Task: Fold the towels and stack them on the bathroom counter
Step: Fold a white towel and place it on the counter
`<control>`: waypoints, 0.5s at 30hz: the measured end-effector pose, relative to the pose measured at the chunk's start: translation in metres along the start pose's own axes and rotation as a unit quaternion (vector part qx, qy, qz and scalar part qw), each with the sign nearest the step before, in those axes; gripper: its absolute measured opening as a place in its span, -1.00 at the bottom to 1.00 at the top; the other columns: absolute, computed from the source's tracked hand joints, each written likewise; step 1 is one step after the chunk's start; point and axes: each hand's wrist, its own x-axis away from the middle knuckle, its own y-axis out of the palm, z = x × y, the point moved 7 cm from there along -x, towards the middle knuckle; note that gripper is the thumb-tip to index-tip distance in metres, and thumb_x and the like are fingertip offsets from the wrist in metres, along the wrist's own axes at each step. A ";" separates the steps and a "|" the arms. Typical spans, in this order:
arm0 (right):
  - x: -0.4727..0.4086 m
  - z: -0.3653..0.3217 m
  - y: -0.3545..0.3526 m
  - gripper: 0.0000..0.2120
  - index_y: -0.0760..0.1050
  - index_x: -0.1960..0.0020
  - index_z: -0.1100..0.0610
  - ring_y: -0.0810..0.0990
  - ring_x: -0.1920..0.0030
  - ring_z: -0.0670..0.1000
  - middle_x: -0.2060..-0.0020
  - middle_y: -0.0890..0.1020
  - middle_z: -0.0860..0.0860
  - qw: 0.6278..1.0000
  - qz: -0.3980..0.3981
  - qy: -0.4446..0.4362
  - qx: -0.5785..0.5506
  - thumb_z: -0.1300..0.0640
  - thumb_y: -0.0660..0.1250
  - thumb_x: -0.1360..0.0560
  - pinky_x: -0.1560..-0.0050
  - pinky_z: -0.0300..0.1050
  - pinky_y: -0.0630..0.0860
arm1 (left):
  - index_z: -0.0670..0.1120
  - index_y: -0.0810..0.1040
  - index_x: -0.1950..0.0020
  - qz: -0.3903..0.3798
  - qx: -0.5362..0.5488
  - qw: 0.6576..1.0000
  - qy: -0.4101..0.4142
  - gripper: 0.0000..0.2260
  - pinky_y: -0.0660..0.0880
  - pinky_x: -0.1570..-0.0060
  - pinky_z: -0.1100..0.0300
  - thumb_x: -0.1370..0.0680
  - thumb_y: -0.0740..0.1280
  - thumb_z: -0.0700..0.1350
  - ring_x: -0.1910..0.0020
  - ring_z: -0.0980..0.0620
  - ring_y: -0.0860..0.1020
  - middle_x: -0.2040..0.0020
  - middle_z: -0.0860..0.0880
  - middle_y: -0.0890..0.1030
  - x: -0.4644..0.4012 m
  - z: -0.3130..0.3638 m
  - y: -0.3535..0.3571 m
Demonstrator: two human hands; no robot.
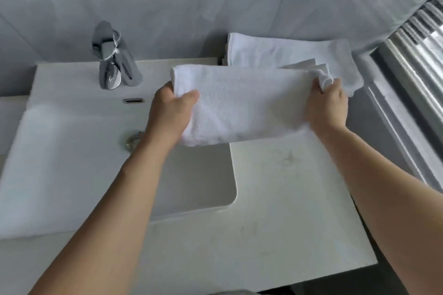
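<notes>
Your left hand (pixel 171 112) and right hand (pixel 327 105) grip the folded towel (pixel 239 105), short of the stack (pixel 287 54); loose right-end layers may splay.

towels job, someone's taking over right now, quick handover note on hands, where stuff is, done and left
Left hand grips the left end of the folded white towel; right hand pinches its right end.
The towel is held over the counter, beside the sink.
Done: folded towels already lie at the back by the wall.
Left: set this towel on that pile. No other unfolded towels are in view.
</notes>
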 end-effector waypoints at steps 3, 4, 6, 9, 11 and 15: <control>-0.059 0.015 -0.004 -0.74 0.36 -0.12 0.17 0.48 -0.14 0.18 -0.16 0.52 0.13 1.000 -0.014 0.001 0.016 0.01 0.04 -0.61 0.02 -0.07 0.30 | 0.08 0.61 0.13 0.002 0.005 1.000 -0.001 -0.88 0.62 -0.08 -0.06 -0.38 0.35 0.04 0.04 0.05 0.67 0.09 0.12 0.70 -0.022 0.018 0.052; -0.085 0.021 -0.007 -0.69 0.38 -0.18 0.20 0.48 -0.17 0.17 -0.18 0.52 0.13 1.000 -0.016 0.003 0.016 0.01 0.05 -0.61 -0.01 -0.07 0.31 | 0.07 0.61 0.13 0.001 0.010 1.000 -0.001 -0.88 0.62 -0.06 -0.07 -0.38 0.34 0.03 0.04 0.02 0.68 0.09 0.10 0.70 -0.035 0.026 0.074; -0.113 0.027 -0.008 -0.64 0.38 -0.23 0.23 0.48 -0.20 0.18 -0.20 0.52 0.15 1.000 -0.016 0.002 0.027 0.00 0.06 -0.61 -0.03 -0.08 0.31 | 0.01 0.63 0.11 0.001 0.013 1.000 0.000 -0.83 0.62 0.01 -0.06 -0.38 0.33 0.02 0.07 -0.03 0.68 0.11 0.04 0.70 -0.051 0.032 0.095; -0.168 0.036 -0.006 -0.59 0.43 -0.21 0.28 0.50 -0.19 0.23 -0.18 0.55 0.21 0.998 -0.016 -0.008 0.063 -0.01 0.06 -0.61 0.01 -0.09 0.30 | -0.12 0.64 0.07 0.001 0.002 1.000 0.010 -0.74 0.51 0.23 0.11 -0.42 0.33 0.02 0.24 0.03 0.59 0.21 0.02 0.63 -0.085 0.041 0.136; -0.193 0.042 0.000 -0.59 0.45 -0.19 0.29 0.51 -0.17 0.24 -0.16 0.56 0.24 0.997 -0.018 -0.003 0.075 -0.01 0.06 -0.60 0.05 -0.09 0.27 | -0.05 0.62 0.13 0.007 -0.018 1.000 0.016 -0.84 0.44 0.33 0.26 -0.48 0.32 0.01 0.33 0.12 0.54 0.29 0.10 0.58 -0.107 0.041 0.155; -0.217 0.053 0.021 -0.61 0.46 -0.17 0.28 0.50 -0.18 0.23 -0.17 0.56 0.22 0.996 -0.036 0.006 0.079 0.00 0.08 -0.60 0.01 -0.07 0.31 | -0.03 0.56 0.09 0.047 -0.137 0.989 0.008 -0.80 0.33 0.42 0.25 -0.57 0.26 0.07 0.33 0.11 0.52 0.31 0.14 0.52 -0.142 0.036 0.169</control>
